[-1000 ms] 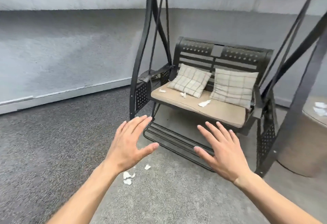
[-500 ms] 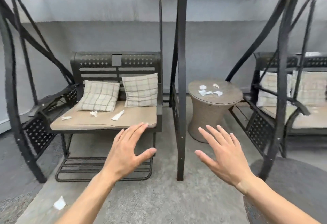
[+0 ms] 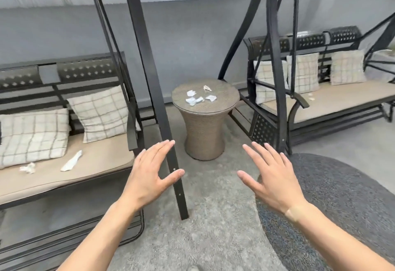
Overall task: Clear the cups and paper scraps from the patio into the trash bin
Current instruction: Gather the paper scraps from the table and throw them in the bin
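Several white paper scraps (image 3: 194, 100) lie on top of a round wicker side table (image 3: 204, 133) straight ahead. On the left swing seat cushion rest a long torn paper strip (image 3: 72, 161) and a crumpled scrap (image 3: 28, 167). Another small scrap (image 3: 311, 97) sits on the right swing's cushion. My left hand (image 3: 150, 174) and my right hand (image 3: 269, 176) are held out in front of me, palms down, fingers spread, holding nothing. No cups and no trash bin are in view.
A black metal swing post (image 3: 158, 103) stands between my hands and the left swing bench (image 3: 64, 172). A second swing bench (image 3: 333, 103) stands at the right. A dark round rug (image 3: 346, 202) covers the floor at lower right. Grey wall behind.
The view has swung right and moved closer: the side table now sits in the centre and the right swing is in full view. Both hands stay open and outstretched.
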A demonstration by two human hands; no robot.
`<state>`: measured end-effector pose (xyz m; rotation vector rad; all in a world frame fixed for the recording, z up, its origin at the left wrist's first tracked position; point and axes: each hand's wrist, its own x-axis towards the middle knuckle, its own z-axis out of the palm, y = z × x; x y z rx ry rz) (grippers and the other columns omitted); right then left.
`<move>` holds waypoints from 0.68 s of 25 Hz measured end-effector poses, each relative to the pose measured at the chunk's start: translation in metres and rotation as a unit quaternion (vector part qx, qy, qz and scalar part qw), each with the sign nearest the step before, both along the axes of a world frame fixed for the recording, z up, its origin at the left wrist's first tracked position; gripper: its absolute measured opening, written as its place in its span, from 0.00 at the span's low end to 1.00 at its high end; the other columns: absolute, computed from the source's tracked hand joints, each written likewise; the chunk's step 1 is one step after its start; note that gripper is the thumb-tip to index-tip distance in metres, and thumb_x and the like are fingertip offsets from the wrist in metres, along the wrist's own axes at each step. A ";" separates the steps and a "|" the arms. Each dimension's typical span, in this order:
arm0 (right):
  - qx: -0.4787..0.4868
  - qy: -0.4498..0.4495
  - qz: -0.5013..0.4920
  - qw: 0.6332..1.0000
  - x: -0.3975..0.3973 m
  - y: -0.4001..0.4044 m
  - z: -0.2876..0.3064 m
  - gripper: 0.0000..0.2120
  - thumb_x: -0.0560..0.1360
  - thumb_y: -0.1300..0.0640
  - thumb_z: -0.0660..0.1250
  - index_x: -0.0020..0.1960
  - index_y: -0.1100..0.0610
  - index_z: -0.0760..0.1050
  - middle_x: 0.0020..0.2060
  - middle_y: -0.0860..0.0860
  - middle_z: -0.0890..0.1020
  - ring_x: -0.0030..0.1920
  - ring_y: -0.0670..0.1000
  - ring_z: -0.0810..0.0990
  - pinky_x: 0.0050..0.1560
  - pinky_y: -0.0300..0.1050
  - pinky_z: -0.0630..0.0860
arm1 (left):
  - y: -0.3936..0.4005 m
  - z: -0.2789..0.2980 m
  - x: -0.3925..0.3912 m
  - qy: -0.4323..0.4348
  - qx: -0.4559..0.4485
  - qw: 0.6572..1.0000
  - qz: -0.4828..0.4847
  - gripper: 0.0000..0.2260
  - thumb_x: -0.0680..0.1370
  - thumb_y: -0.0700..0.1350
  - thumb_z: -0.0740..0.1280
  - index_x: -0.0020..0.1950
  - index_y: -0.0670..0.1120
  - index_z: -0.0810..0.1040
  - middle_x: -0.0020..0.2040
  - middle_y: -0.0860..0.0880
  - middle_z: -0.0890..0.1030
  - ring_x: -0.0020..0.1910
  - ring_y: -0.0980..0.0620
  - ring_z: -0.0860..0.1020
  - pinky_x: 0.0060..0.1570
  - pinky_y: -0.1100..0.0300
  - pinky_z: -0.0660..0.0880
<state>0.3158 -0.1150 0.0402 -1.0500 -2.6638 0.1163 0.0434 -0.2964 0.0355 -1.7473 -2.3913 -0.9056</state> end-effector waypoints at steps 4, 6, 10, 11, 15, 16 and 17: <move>0.000 0.001 -0.020 1.000 -0.038 0.050 -0.001 0.35 0.73 0.26 0.45 0.77 0.39 0.48 0.77 0.43 0.55 0.77 0.49 0.49 0.75 0.57 0.51 | 0.073 -0.003 -0.042 -0.011 0.017 0.999 -0.026 0.35 0.73 0.72 0.58 0.77 0.57 0.61 0.75 0.58 0.64 0.75 0.59 0.60 0.72 0.43 0.59; 0.001 0.002 -0.029 1.000 -0.058 0.073 0.000 0.35 0.73 0.26 0.44 0.77 0.38 0.48 0.77 0.43 0.56 0.77 0.48 0.50 0.75 0.57 0.52 | 0.104 -0.003 -0.061 -0.014 0.028 0.999 -0.037 0.35 0.73 0.72 0.58 0.77 0.57 0.60 0.76 0.57 0.63 0.75 0.59 0.59 0.73 0.43 0.59; -0.001 0.003 -0.040 0.999 -0.100 0.120 -0.001 0.35 0.74 0.26 0.44 0.77 0.39 0.49 0.77 0.43 0.57 0.77 0.49 0.51 0.75 0.57 0.52 | 0.162 -0.004 -0.100 -0.029 0.045 0.998 -0.042 0.36 0.73 0.70 0.60 0.77 0.56 0.60 0.77 0.56 0.61 0.75 0.57 0.60 0.73 0.45 0.59; -0.001 0.002 -0.042 0.999 -0.108 0.131 -0.002 0.35 0.74 0.26 0.45 0.77 0.39 0.49 0.77 0.43 0.57 0.77 0.49 0.51 0.75 0.57 0.52 | 0.175 -0.006 -0.109 -0.027 0.043 0.998 -0.045 0.36 0.73 0.70 0.60 0.77 0.55 0.60 0.77 0.56 0.61 0.75 0.56 0.60 0.73 0.45 0.59; -0.006 0.009 -0.045 0.999 -0.141 0.178 -0.005 0.35 0.74 0.27 0.46 0.77 0.40 0.50 0.76 0.44 0.58 0.77 0.49 0.52 0.75 0.56 0.53 | 0.222 -0.012 -0.143 -0.030 0.038 0.998 -0.040 0.36 0.73 0.72 0.58 0.77 0.58 0.59 0.77 0.57 0.61 0.75 0.57 0.59 0.73 0.44 0.59; -0.007 0.011 -0.042 0.999 -0.149 0.190 -0.007 0.35 0.74 0.27 0.45 0.76 0.40 0.50 0.76 0.44 0.58 0.77 0.49 0.52 0.74 0.56 0.54 | 0.233 -0.015 -0.151 -0.032 0.036 0.998 -0.037 0.36 0.73 0.72 0.58 0.77 0.58 0.58 0.77 0.57 0.61 0.75 0.57 0.59 0.73 0.44 0.59; -0.009 0.014 -0.040 0.999 -0.157 0.204 -0.009 0.35 0.74 0.27 0.45 0.76 0.40 0.50 0.76 0.44 0.58 0.77 0.49 0.52 0.74 0.56 0.54 | 0.246 -0.018 -0.158 -0.033 0.034 0.998 -0.034 0.36 0.73 0.72 0.58 0.77 0.58 0.58 0.77 0.57 0.61 0.75 0.57 0.59 0.73 0.43 0.60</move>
